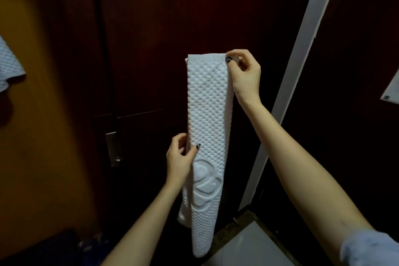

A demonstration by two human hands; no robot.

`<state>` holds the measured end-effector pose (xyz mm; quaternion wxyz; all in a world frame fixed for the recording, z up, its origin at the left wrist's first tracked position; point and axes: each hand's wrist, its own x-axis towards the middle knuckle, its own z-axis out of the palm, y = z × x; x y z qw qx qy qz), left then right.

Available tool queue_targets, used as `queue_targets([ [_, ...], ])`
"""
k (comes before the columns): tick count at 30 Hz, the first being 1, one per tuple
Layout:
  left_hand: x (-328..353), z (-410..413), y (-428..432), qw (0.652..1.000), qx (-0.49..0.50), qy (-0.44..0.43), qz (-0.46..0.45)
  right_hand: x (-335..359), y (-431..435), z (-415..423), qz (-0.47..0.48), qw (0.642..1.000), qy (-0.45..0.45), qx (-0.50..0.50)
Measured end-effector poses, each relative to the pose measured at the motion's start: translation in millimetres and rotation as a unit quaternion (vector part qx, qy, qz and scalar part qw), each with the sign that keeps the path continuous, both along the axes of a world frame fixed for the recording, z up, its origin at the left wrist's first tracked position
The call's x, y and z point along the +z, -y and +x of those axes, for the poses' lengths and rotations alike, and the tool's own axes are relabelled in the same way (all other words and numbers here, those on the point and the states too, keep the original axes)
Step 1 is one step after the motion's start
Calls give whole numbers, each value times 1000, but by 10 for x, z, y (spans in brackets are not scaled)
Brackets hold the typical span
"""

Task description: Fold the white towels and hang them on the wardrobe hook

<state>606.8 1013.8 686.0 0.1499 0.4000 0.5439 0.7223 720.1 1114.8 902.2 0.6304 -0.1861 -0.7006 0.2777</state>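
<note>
while our right hand (245,73) pinches the top right corner of the white towel (207,136), our left hand (182,157) grips its left edge about halfway down, thumb on the front. we hold the towel folded into a long narrow strip, hanging upright in front of the dark wooden wardrobe door (172,17), its lower end drooping toward the pale floor tile (248,246). a second towel (9,65) shows at the far left edge. a metal latch plate (114,148) sits on the door left of our left hand.
</note>
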Motion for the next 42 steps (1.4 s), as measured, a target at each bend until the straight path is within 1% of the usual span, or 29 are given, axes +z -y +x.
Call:
queue_targets([
  [5,-115,221,-83,999,2,37,-9,-28,-87,80,1,1000,15,13],
  [10,-136,461,-123,998,-64,-19,-10,60,-213,245,-13,1000,-7,14],
  [16,65,566,-156,993,-46,-111,20,249,-322,413,-32,999,-35,19],
  [17,95,579,-164,993,-53,-100,24,293,-339,438,-33,999,-37,20],
  [20,154,618,-184,992,-121,9,44,409,-392,494,-54,997,-33,33],
  [22,209,620,-179,987,-150,21,50,459,-432,496,-77,996,-29,46],
  [24,269,605,-182,984,-166,6,56,486,-475,488,-107,991,-41,68],
  [26,347,601,-162,985,-157,-17,68,508,-509,491,-138,984,-65,96],
  [28,381,569,-168,990,-90,-67,83,521,-528,509,-166,975,-82,127],
  [29,394,548,-182,989,-73,-86,93,535,-534,525,-177,969,-89,144],
  [30,412,534,-186,989,-81,-87,93,544,-537,542,-190,964,-95,162],
  [32,449,539,-194,986,-137,-63,67,588,-542,586,-215,949,-115,201],
  [34,461,564,-224,983,-170,-40,49,638,-547,621,-240,927,-153,245],
  [35,470,575,-250,982,-178,-44,37,662,-552,639,-250,915,-175,263],
  [37,482,592,-325,976,-202,-82,-3,700,-568,687,-265,895,-202,295],
  [39,514,634,-400,965,-247,-86,-35,734,-583,744,-268,882,-202,332],
  [40,530,675,-424,963,-256,-77,-45,752,-589,780,-267,877,-200,346],
  [42,539,753,-451,972,-217,-82,-32,786,-608,873,-267,871,-209,357],
])
